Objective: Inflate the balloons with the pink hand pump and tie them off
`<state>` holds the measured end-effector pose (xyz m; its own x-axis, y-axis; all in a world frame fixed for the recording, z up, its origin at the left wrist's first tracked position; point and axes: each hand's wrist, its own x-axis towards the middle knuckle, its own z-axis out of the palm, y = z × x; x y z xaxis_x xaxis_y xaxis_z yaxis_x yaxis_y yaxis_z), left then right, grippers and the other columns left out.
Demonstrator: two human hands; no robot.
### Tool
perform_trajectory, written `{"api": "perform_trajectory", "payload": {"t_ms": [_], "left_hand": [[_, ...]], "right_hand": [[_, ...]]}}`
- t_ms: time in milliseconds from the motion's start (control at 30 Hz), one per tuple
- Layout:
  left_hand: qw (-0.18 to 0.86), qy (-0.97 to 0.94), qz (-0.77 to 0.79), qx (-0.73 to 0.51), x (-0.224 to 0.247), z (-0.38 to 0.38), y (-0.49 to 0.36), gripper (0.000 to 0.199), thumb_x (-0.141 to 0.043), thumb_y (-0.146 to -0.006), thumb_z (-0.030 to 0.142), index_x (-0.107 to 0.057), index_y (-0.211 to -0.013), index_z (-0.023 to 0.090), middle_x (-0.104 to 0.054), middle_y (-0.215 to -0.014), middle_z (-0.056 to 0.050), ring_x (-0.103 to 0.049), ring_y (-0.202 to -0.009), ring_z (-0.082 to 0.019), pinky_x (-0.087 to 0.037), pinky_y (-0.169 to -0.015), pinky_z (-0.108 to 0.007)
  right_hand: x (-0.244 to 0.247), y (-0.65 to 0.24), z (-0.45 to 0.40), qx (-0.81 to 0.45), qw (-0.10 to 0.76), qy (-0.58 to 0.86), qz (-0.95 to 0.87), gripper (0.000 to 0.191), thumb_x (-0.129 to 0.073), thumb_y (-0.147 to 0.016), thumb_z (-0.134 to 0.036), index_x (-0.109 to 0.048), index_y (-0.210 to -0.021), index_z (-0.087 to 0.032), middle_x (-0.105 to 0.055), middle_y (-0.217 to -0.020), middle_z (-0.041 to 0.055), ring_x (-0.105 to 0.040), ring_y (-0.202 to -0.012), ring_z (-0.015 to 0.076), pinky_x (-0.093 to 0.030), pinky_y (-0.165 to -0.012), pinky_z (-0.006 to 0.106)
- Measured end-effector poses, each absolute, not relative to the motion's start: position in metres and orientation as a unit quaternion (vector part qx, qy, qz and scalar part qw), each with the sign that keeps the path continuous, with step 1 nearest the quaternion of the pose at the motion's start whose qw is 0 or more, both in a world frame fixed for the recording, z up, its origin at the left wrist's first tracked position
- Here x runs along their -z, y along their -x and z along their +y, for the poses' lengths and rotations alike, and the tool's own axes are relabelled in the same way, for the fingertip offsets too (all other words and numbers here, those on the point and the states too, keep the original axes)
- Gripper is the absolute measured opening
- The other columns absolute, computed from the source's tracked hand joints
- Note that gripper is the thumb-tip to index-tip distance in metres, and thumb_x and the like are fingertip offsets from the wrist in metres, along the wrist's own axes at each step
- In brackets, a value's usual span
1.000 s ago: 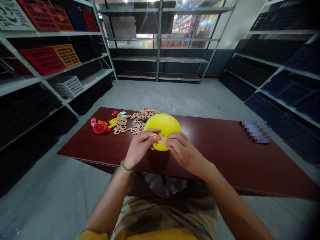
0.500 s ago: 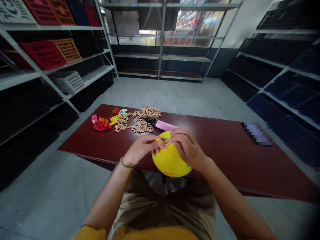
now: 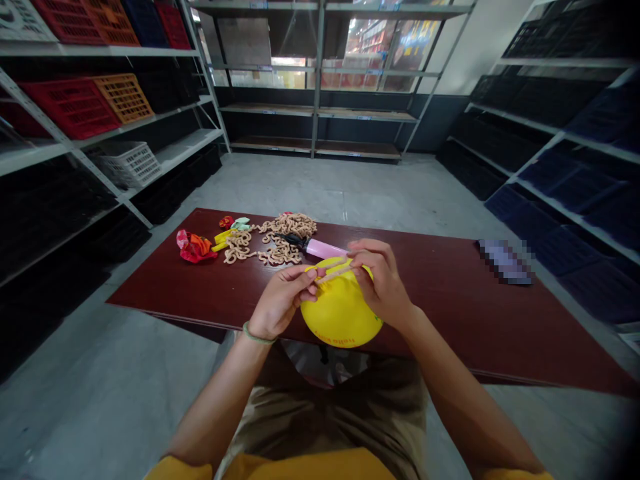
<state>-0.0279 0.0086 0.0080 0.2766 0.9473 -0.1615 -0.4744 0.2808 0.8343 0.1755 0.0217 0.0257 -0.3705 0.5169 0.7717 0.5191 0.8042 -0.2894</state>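
An inflated yellow balloon (image 3: 343,310) with red and green print sits at the table's near edge, below my hands. My left hand (image 3: 285,297) pinches the balloon's neck, a bit of yellow showing at the thumb and fingertip. A tan elastic-looking cord (image 3: 336,272) runs doubled across the top of the balloon between both hands. Its far end is in the bent fingers of my right hand (image 3: 380,277), which is partly in front of the balloon. A pink hand pump (image 3: 325,250) with a black end lies just behind the balloon.
Tan curly cords (image 3: 295,227) are heaped on the dark red table (image 3: 450,313). Uninflated balloons lie to their left, among them red and orange ones (image 3: 195,247). A pixelated flat object (image 3: 505,261) rests at the right. Shelves with crates (image 3: 70,103) stand around.
My hands have moved apart, and the tan cord now shows as two strands stretched between them. My right hand has risen slightly. The view has shifted a little.
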Motion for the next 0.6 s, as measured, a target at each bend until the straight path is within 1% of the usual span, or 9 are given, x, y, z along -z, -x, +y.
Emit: {"api": "perform_trajectory", "payload": {"t_ms": [67, 100, 167, 267, 367, 433, 533, 600], "left_hand": [[0.723, -0.308, 0.331, -0.523, -0.007, 0.010, 0.025, 0.022, -0.079, -0.074, 0.028, -0.075, -0.089, 0.012, -0.066, -0.078, -0.003, -0.053, -0.058, -0.004, -0.044, -0.052, -0.011], [0.721, -0.298, 0.320, -0.537, -0.007, 0.010, 0.024, 0.022, -0.078, -0.075, 0.027, -0.075, -0.090, 0.012, -0.067, -0.082, -0.004, -0.053, -0.059, -0.003, -0.043, -0.050, -0.010], [0.717, -0.289, 0.301, -0.559, -0.007, 0.010, 0.024, 0.019, -0.077, -0.076, 0.027, -0.074, -0.089, 0.012, -0.068, -0.087, -0.004, -0.052, -0.058, -0.002, -0.040, -0.047, -0.010], [0.718, -0.308, 0.279, -0.558, -0.007, 0.007, 0.026, 0.017, -0.075, -0.078, 0.028, -0.072, -0.084, 0.013, -0.068, -0.083, -0.004, -0.051, -0.055, -0.003, -0.037, -0.044, -0.010], [0.733, -0.349, 0.271, -0.517, -0.006, 0.003, 0.027, 0.018, -0.073, -0.081, 0.031, -0.069, -0.080, 0.013, -0.065, -0.069, -0.003, -0.049, -0.050, -0.004, -0.036, -0.040, -0.012], [0.733, -0.360, 0.281, -0.504, -0.006, 0.002, 0.026, 0.019, -0.071, -0.082, 0.032, -0.069, -0.081, 0.013, -0.064, -0.069, -0.002, -0.048, -0.048, -0.004, -0.036, -0.040, -0.012], [0.714, -0.351, 0.310, -0.521, -0.007, 0.003, 0.024, 0.022, -0.073, -0.080, 0.035, -0.068, -0.086, 0.014, -0.068, -0.082, -0.003, -0.052, -0.051, -0.004, -0.041, -0.042, -0.012], [0.698, -0.343, 0.327, -0.537, -0.008, 0.004, 0.022, 0.025, -0.074, -0.079, 0.036, -0.068, -0.090, 0.014, -0.068, -0.082, -0.003, -0.055, -0.052, -0.005, -0.044, -0.044, -0.013]], "right_hand": [[-0.030, -0.179, 0.019, 0.018, 0.457, 0.330, -0.826, 0.017, -0.046, -0.094, -0.012, -0.048, -0.105, -0.025, -0.050, -0.114, 0.0089, -0.050, -0.115, 0.0235, -0.045, -0.098, 0.047], [-0.033, -0.180, 0.017, 0.008, 0.447, 0.338, -0.828, 0.016, -0.046, -0.094, -0.013, -0.049, -0.104, -0.024, -0.051, -0.113, 0.0085, -0.050, -0.113, 0.0231, -0.045, -0.097, 0.046], [-0.037, -0.183, 0.015, -0.053, 0.416, 0.358, -0.834, 0.012, -0.045, -0.095, -0.015, -0.049, -0.102, -0.024, -0.053, -0.107, 0.0072, -0.053, -0.104, 0.0210, -0.047, -0.091, 0.041], [-0.037, -0.185, 0.016, -0.152, 0.370, 0.395, -0.827, 0.008, -0.042, -0.097, -0.019, -0.048, -0.097, -0.023, -0.054, -0.101, 0.0058, -0.055, -0.097, 0.0191, -0.048, -0.085, 0.037], [-0.027, -0.184, 0.023, -0.182, 0.339, 0.426, -0.819, 0.010, -0.039, -0.098, -0.020, -0.048, -0.095, -0.022, -0.055, -0.099, 0.0057, -0.055, -0.093, 0.0191, -0.047, -0.083, 0.035], [-0.022, -0.182, 0.028, -0.159, 0.327, 0.445, -0.818, 0.011, -0.039, -0.098, -0.020, -0.049, -0.094, -0.022, -0.056, -0.096, 0.0057, -0.055, -0.090, 0.0195, -0.046, -0.081, 0.035], [-0.021, -0.175, 0.028, -0.049, 0.324, 0.477, -0.815, 0.013, -0.040, -0.097, -0.020, -0.052, -0.092, -0.020, -0.059, -0.093, 0.0071, -0.053, -0.088, 0.0216, -0.043, -0.079, 0.035], [-0.026, -0.170, 0.023, 0.025, 0.316, 0.491, -0.811, 0.016, -0.039, -0.098, -0.021, -0.054, -0.091, -0.019, -0.061, -0.090, 0.0078, -0.052, -0.085, 0.0225, -0.042, -0.076, 0.035]]}}
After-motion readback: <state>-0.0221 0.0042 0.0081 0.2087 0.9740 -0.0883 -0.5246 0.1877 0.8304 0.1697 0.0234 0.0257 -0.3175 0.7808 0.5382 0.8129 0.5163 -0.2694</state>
